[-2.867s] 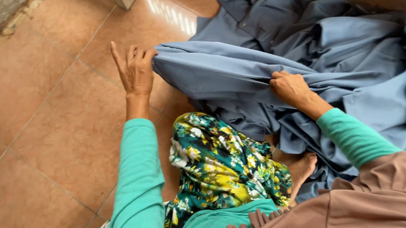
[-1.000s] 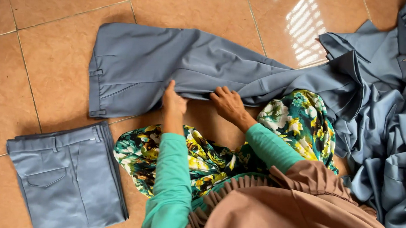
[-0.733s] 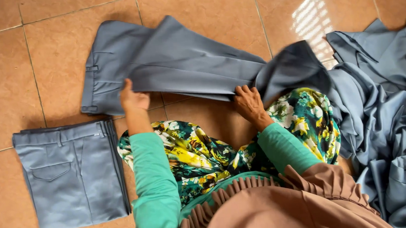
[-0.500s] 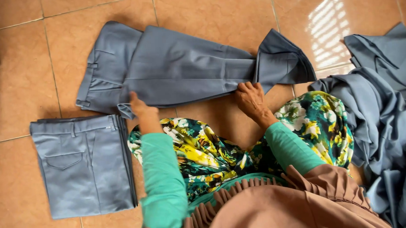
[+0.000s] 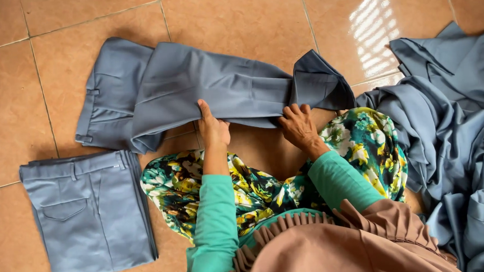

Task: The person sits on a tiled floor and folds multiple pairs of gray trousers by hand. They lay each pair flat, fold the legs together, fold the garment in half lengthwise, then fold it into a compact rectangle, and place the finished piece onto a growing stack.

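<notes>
A pair of grey-blue trousers (image 5: pixel 206 88) lies stretched across the tiled floor in front of me, waistband to the left, leg ends folded back at the right. My left hand (image 5: pixel 213 126) presses on the near edge of the trousers around the middle, fingers on the cloth. My right hand (image 5: pixel 298 125) grips the near edge by the folded-back leg ends. Both arms wear green sleeves. My knees, under a green and yellow floral skirt (image 5: pixel 255 185), are just below the hands.
A folded stack of the same grey-blue trousers (image 5: pixel 86 210) sits at the lower left. A loose heap of grey-blue garments (image 5: pixel 452 141) fills the right side. The floor is orange-brown tile (image 5: pixel 235 15).
The trousers were pulled from the heap and laid flat. The leg ends have been folded back toward the middle. My left hand has slid right along the near edge.
</notes>
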